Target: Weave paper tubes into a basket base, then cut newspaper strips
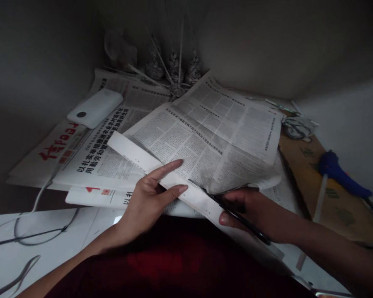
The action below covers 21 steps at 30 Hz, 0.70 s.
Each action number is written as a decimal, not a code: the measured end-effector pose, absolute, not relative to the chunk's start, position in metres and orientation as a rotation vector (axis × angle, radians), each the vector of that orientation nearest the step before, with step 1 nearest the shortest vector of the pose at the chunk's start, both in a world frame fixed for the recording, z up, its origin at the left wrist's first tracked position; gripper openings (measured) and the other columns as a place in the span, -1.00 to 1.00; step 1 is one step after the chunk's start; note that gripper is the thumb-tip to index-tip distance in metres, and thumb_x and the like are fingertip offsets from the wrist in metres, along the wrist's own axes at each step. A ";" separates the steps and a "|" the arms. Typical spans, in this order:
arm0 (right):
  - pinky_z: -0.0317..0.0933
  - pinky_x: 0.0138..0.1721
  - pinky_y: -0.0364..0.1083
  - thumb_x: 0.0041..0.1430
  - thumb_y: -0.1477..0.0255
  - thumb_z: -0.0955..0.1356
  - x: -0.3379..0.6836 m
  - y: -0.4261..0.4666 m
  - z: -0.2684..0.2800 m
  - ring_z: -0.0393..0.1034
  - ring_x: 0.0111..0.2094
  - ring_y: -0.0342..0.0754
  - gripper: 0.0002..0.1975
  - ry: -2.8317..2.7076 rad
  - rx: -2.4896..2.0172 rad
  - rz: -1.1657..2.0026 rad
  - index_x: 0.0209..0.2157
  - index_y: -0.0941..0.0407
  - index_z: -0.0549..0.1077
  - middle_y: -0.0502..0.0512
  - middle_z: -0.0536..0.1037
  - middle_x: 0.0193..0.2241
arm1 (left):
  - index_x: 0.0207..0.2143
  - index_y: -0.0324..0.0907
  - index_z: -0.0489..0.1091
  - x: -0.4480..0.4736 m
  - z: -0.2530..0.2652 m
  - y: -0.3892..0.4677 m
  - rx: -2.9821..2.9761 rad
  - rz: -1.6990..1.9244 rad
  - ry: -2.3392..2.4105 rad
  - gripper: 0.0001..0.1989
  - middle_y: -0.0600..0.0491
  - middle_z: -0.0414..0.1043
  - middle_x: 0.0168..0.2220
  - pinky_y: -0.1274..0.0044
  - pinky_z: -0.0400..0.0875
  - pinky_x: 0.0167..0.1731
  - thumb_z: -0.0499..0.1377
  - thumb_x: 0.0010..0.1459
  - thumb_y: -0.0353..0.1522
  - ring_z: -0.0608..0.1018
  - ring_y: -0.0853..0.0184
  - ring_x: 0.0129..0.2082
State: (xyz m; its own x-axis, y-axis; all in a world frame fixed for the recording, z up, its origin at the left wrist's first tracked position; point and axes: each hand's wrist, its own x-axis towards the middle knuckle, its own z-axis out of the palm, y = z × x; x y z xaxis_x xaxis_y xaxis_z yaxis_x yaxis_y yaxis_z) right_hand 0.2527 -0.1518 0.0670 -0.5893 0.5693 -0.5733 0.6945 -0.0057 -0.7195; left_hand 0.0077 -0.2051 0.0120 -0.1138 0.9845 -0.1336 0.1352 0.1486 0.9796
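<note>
Cutting step: right hand [251,209] grips dark scissors [236,215], fingers clamped on them, blades at the edge of the newspaper [211,136]. Left hand [149,198], fingers apart, pins white strip [136,155] w/ 2 fingers. Next: prob. keep sheet flat, cut straight.

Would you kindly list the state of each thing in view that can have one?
Left hand: open, fingers pressing the white ruler.
Right hand: closed around the pen.
Top newspaper sheet: creased, lying under the ruler's edge.
White power bank: lying flat on newspaper.
Blue glue gun: lying down.
</note>
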 end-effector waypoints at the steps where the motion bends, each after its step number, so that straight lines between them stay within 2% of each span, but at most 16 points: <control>1: -0.04 -0.57 -0.15 0.08 0.15 0.43 0.252 -0.151 0.067 0.05 -0.54 -0.19 -0.64 2.119 1.359 -1.664 -0.53 0.11 0.35 -0.08 0.21 -0.59 | 0.14 0.00 0.41 0.008 0.012 -0.205 1.161 1.106 1.460 -0.46 0.08 0.52 0.06 0.29 0.37 0.18 0.34 0.08 -0.24 0.49 0.14 0.11; 6: -0.02 -0.55 -0.16 0.12 0.11 0.42 0.247 -0.147 0.066 0.05 -0.53 -0.20 -0.62 2.029 1.318 -1.759 -0.49 0.11 0.34 -0.08 0.24 -0.57 | 0.15 0.00 0.40 0.007 0.012 -0.205 1.161 1.107 1.450 -0.44 0.07 0.55 0.03 0.28 0.44 0.11 0.34 0.08 -0.25 0.51 0.12 0.09; 15: 0.02 -0.50 -0.16 0.09 0.09 0.44 0.245 -0.144 0.070 0.06 -0.50 -0.19 -0.60 1.978 1.289 -1.794 -0.47 0.12 0.35 -0.08 0.26 -0.55 | 0.15 0.02 0.41 0.007 0.011 -0.207 1.139 1.115 1.411 -0.45 0.09 0.51 0.09 0.28 0.34 0.21 0.35 0.09 -0.24 0.48 0.14 0.14; 21: 0.03 -0.50 -0.16 0.05 0.10 0.46 0.243 -0.148 0.071 0.07 -0.51 -0.19 -0.61 1.886 1.372 -1.882 -0.49 0.13 0.38 -0.08 0.26 -0.56 | 0.15 0.00 0.41 0.007 0.011 -0.206 1.164 1.119 1.425 -0.45 0.06 0.51 0.09 0.28 0.37 0.19 0.35 0.08 -0.24 0.50 0.13 0.12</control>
State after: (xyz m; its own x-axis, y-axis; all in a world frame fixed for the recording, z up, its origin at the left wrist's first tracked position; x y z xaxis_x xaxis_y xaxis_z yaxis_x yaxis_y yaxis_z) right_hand 0.2427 -0.1477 0.0709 -0.5723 0.4824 -0.6631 0.6641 -0.2017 -0.7199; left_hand 0.0074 -0.2062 0.0106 -0.0974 0.9883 -0.1173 0.1205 0.1287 0.9843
